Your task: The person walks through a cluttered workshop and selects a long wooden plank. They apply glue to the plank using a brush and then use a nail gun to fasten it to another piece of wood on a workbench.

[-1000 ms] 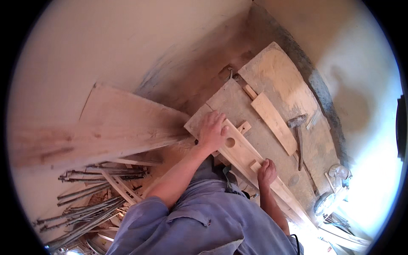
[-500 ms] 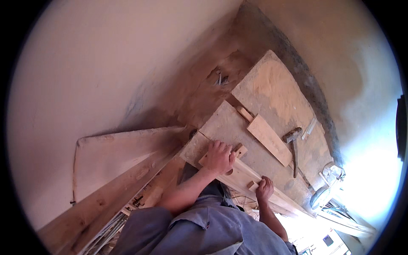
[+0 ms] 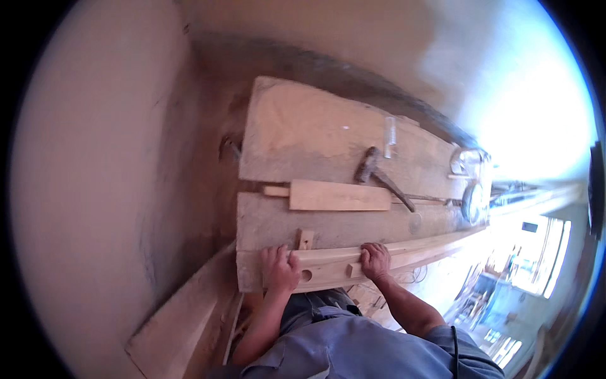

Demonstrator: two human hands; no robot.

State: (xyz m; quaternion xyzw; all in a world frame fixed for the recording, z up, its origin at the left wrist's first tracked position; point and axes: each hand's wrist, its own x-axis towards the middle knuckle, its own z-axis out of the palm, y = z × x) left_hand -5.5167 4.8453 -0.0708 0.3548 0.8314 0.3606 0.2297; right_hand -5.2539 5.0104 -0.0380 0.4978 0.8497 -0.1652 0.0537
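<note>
left hand (image 3: pixel 279 268) curled over long wooden rail (image 3: pixel 404 252) near its round hole | right hand (image 3: pixel 376 260) gripped same rail, lying along workbench (image 3: pixel 297 129) near edge | flat board (image 3: pixel 338 196) and hammer (image 3: pixel 379 175) lay beyond

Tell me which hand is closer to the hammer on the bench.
Right. The right hand grips the long wooden rail almost directly below the hammer, while the left hand grips the same rail farther off to the left.
</note>
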